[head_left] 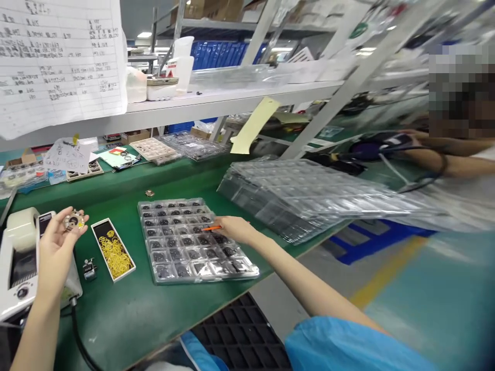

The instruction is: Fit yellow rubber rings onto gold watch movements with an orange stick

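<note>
Between the fingertips of my left hand (62, 232) is a small round metal part (73, 221), held up near the tape dispenser. My right hand (234, 229) grips an orange stick-like tool (212, 228), its tip over a clear compartment tray (204, 279). Dark round parts sit in many of the tray's compartments. Left of the tray, a narrow white box (128, 269) holds yellow rings (115, 253). A small metal counter (89, 269) lies between that box and the dispenser.
The tape dispenser (23, 257) stands at the left, its black cable (79, 335) hanging down. Stacked clear trays (286, 196) lie to the right, beyond my right hand. A white shelf (232, 103) crosses above the bench. At the far right, another person's arms (436, 159) show, blurred.
</note>
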The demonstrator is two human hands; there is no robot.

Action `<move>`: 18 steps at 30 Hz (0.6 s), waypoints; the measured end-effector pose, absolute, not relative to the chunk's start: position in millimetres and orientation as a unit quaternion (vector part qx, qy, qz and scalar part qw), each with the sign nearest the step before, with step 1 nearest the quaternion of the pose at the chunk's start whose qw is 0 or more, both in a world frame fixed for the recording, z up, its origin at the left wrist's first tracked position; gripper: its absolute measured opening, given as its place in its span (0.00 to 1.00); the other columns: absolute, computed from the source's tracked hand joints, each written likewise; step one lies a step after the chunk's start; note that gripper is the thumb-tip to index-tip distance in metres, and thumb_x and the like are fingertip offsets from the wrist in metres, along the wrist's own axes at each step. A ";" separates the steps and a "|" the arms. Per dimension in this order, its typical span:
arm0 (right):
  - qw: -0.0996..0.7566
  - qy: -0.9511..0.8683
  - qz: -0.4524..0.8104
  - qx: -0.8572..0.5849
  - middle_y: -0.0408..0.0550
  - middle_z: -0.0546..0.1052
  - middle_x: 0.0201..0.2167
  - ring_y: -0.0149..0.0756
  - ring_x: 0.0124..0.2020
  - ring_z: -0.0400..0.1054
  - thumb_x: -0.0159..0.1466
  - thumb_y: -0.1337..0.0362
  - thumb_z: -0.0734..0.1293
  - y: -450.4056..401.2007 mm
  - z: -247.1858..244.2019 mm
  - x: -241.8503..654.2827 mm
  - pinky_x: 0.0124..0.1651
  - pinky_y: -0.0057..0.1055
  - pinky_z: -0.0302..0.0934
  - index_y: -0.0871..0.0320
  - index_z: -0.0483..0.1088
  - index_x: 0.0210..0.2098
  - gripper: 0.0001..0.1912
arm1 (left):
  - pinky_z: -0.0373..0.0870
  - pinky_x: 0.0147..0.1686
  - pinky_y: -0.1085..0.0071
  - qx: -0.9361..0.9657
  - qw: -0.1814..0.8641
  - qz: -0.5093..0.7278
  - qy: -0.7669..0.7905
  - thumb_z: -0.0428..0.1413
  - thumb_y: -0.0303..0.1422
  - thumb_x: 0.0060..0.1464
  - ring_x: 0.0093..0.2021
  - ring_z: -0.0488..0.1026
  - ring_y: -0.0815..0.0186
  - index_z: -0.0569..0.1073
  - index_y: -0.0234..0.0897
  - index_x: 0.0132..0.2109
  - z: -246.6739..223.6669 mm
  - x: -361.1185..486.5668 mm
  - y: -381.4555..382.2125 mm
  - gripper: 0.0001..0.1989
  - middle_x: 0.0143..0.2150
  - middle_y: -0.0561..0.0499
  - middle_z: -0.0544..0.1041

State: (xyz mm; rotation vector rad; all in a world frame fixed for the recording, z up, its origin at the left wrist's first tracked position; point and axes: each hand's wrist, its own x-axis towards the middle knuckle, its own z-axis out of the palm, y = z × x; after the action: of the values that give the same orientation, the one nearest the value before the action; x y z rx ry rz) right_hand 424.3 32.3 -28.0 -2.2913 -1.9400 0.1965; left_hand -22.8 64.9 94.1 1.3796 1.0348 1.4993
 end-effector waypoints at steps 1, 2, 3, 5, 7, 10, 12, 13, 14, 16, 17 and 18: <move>0.072 -0.652 0.069 -0.751 0.39 0.70 0.22 0.28 0.24 0.64 0.62 0.67 0.69 36.7 -27.0 422.8 0.31 0.27 0.58 0.61 0.68 0.24 0.11 | 0.75 0.49 0.59 0.546 0.425 0.593 0.413 0.62 0.36 0.49 0.48 0.77 0.55 0.71 0.35 0.50 94.4 -23.0 64.3 0.22 0.47 0.43 0.78; 0.082 -0.662 0.071 -0.742 0.38 0.68 0.20 0.28 0.22 0.63 0.61 0.68 0.69 39.1 -25.8 420.5 0.30 0.27 0.57 0.61 0.65 0.21 0.13 | 0.75 0.49 0.59 0.542 0.432 0.591 0.413 0.62 0.36 0.48 0.49 0.77 0.54 0.70 0.35 0.50 94.9 -23.8 63.5 0.22 0.48 0.43 0.78; 0.096 -0.673 0.071 -0.730 0.38 0.66 0.18 0.28 0.21 0.62 0.60 0.71 0.69 39.3 -24.6 417.6 0.29 0.27 0.55 0.60 0.64 0.19 0.15 | 0.75 0.49 0.59 0.537 0.439 0.592 0.411 0.62 0.36 0.48 0.49 0.77 0.54 0.70 0.35 0.50 95.4 -24.9 62.6 0.23 0.48 0.42 0.78; 0.129 -0.699 0.066 -0.700 0.43 0.66 0.18 0.30 0.20 0.63 0.57 0.78 0.67 35.1 -22.4 411.8 0.28 0.31 0.51 0.57 0.61 0.15 0.19 | 0.74 0.49 0.58 0.528 0.453 0.595 0.403 0.62 0.36 0.48 0.49 0.77 0.54 0.69 0.34 0.51 95.8 -27.9 61.0 0.23 0.49 0.42 0.77; 0.164 -0.720 0.053 -0.672 0.46 0.66 0.18 0.32 0.19 0.63 0.59 0.80 0.62 30.7 -20.6 408.7 0.28 0.34 0.48 0.55 0.60 0.13 0.22 | 0.74 0.49 0.59 0.519 0.470 0.598 0.390 0.60 0.34 0.48 0.49 0.77 0.55 0.69 0.34 0.50 95.1 -30.8 60.3 0.21 0.49 0.42 0.78; 0.210 -0.738 0.032 -0.640 0.49 0.67 0.18 0.34 0.19 0.63 0.62 0.78 0.58 38.6 -13.2 407.0 0.27 0.36 0.47 0.54 0.60 0.13 0.23 | 0.74 0.48 0.59 0.506 0.508 0.592 0.369 0.58 0.30 0.47 0.48 0.77 0.55 0.70 0.35 0.50 93.9 -33.6 60.0 0.20 0.48 0.43 0.78; 0.226 -0.746 0.026 -0.626 0.52 0.69 0.20 0.34 0.19 0.63 0.64 0.73 0.60 52.9 -0.8 396.8 0.25 0.35 0.47 0.54 0.64 0.16 0.21 | 0.74 0.48 0.60 0.502 0.529 0.581 0.362 0.57 0.27 0.47 0.49 0.77 0.55 0.70 0.35 0.50 94.4 -34.0 58.7 0.20 0.48 0.43 0.78; 0.243 -0.746 0.025 -0.620 0.53 0.71 0.23 0.34 0.20 0.63 0.64 0.70 0.61 59.8 8.2 385.6 0.25 0.35 0.48 0.54 0.66 0.19 0.18 | 0.74 0.48 0.60 0.502 0.537 0.574 0.361 0.56 0.27 0.47 0.49 0.77 0.56 0.70 0.35 0.50 95.0 -33.7 57.6 0.20 0.48 0.44 0.78; 0.261 -0.748 0.029 -0.610 0.53 0.74 0.26 0.34 0.20 0.63 0.64 0.67 0.62 65.0 18.7 369.5 0.24 0.35 0.49 0.53 0.69 0.23 0.14 | 0.73 0.48 0.61 0.504 0.542 0.568 0.360 0.56 0.26 0.47 0.49 0.76 0.56 0.70 0.36 0.50 95.6 -33.2 56.4 0.20 0.48 0.44 0.78; 0.360 -0.731 0.054 -0.577 0.54 0.76 0.33 0.36 0.24 0.65 0.65 0.61 0.64 67.7 42.4 323.5 0.27 0.35 0.53 0.52 0.72 0.33 0.07 | 0.73 0.49 0.62 0.515 0.549 0.553 0.356 0.55 0.26 0.49 0.50 0.76 0.58 0.70 0.37 0.52 96.1 -31.6 53.8 0.20 0.48 0.45 0.78; 0.409 -0.732 0.088 -0.537 0.53 0.76 0.33 0.37 0.25 0.66 0.65 0.58 0.63 65.3 54.4 295.7 0.27 0.34 0.54 0.52 0.72 0.33 0.08 | 0.72 0.50 0.63 0.526 0.551 0.543 0.354 0.56 0.26 0.51 0.50 0.76 0.59 0.71 0.38 0.52 95.8 -30.4 52.7 0.20 0.49 0.46 0.77; 0.444 -0.736 0.121 -0.497 0.52 0.76 0.32 0.37 0.26 0.66 0.65 0.57 0.63 61.1 65.7 266.8 0.26 0.33 0.55 0.53 0.72 0.31 0.10 | 0.71 0.51 0.63 0.539 0.550 0.531 0.353 0.56 0.27 0.52 0.51 0.75 0.59 0.72 0.39 0.52 94.9 -29.0 51.8 0.19 0.49 0.46 0.77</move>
State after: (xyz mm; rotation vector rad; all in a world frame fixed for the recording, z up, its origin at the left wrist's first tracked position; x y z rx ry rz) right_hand 266.8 61.1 65.7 -1.2325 -1.8249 0.3007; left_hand -29.0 51.8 94.9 1.2766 0.8348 1.2571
